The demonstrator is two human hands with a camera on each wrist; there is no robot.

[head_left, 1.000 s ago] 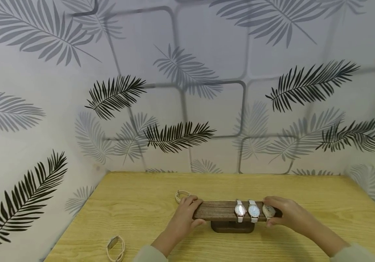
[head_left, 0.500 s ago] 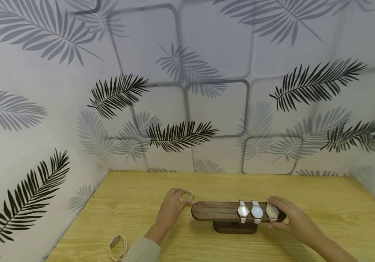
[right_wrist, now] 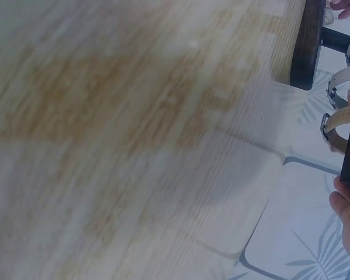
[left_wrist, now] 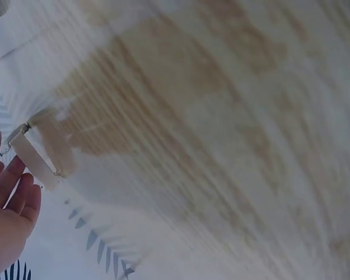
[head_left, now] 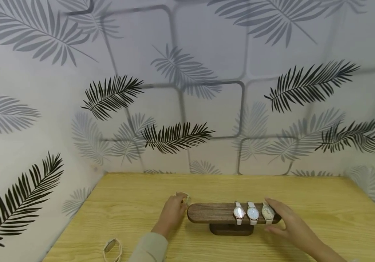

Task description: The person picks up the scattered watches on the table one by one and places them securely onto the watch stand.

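- Left hand (head_left: 172, 213): fingers partly bent, fingertip touching the loose watch (left_wrist: 34, 160); cannot tell whether pinched.
- Loose watch: just beside the stand (head_left: 210, 213), left end.
- Right hand (head_left: 290, 222): curved round the stand's right end, gripping, near three strapped-on watches (head_left: 253, 213).

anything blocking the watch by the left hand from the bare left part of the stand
Nothing visible: the watch by the left hand is near the left end of the stand, and the three mounted watches sit toward its right end.
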